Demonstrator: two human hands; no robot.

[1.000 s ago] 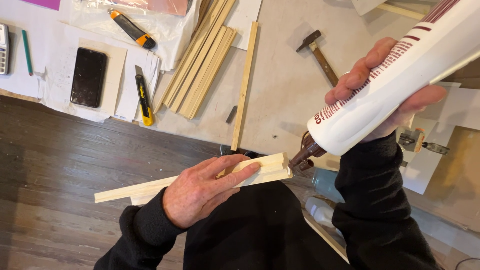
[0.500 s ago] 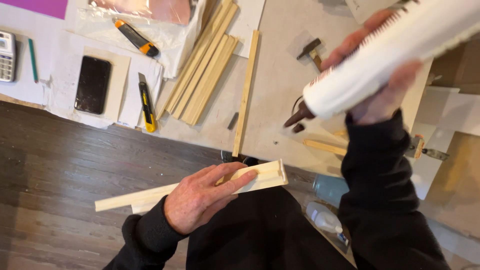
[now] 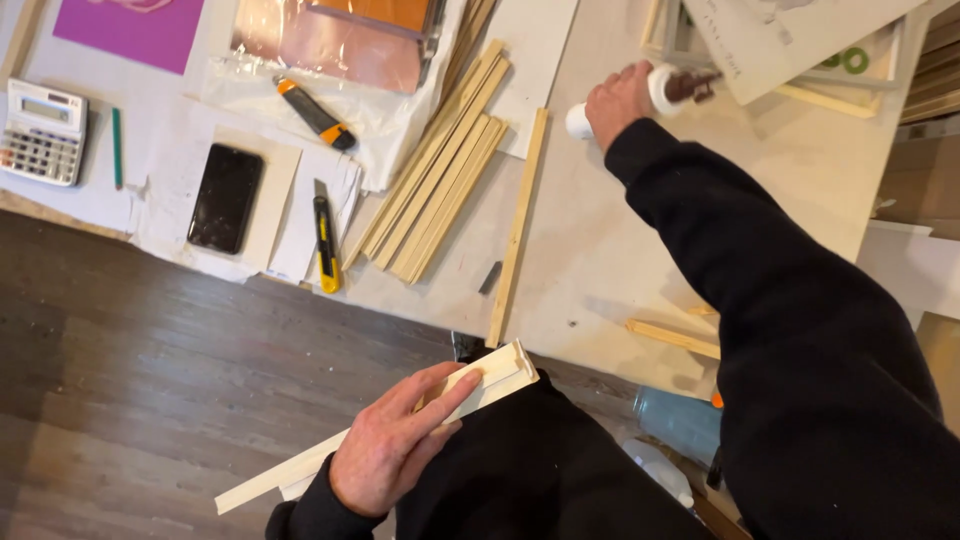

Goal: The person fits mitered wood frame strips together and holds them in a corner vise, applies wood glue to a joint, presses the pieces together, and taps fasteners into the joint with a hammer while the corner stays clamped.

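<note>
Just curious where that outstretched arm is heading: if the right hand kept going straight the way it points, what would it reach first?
The right hand, holding a white glue bottle, points up and to the right. The first thing there looks like the pale wooden frame lying under a sheet of paper, though depth is hard to judge.

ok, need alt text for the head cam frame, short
Head view: the left hand presses a pale wooden strip assembly against the person's lap, while the right hand, arm stretched out, grips a white glue bottle lying on the worktable. Also on the table are a bundle of wood strips, two utility knives, a black phone and a calculator.
</note>
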